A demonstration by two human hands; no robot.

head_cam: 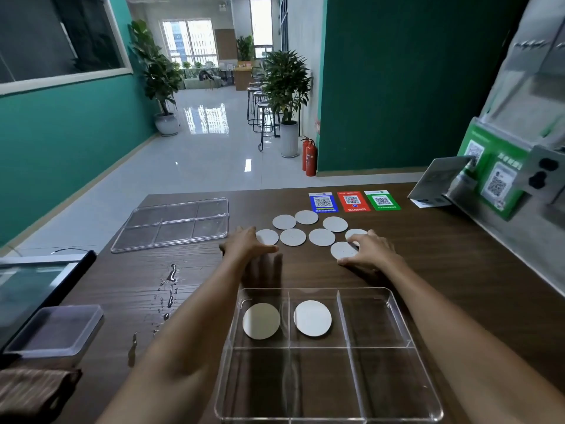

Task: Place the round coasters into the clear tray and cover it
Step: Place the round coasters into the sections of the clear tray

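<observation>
1. Coasters: thin flat discs, pale grey, look light and stiff. They lie flush on the surface (443, 270), so I judge there's no edge to get under. Likely best to slide one to the surface edge or tip up its rim with a fingertip, then pinch across the rim.
2. Loose coasters (293, 237): eight in a cluster on the surface beyond the clear tray (397, 325), some nearly touching.
3. Left hand (247, 243): fingers straight, flat on the surface, fingertips on or at the leftmost coaster (269, 237). Nothing held.
4. Right hand (371, 250): fingers bent down onto the near-right coaster (342, 250) and resting partly on the one behind it. Can't tell if it is pinched or only pressed; nothing is lifted.
5. Clear tray: six compartments, two rows of three. Far-left holds one coaster (261, 321), far-middle holds one (312, 318). The other four are empty.
6. Lid (174, 223): clear, six-panelled, flat on the surface far left, well apart from the tray. Rigid plastic and probably slick; take it by opposite edges.
7. Water spill (171, 283) left of the tray; keep coasters off it.
</observation>
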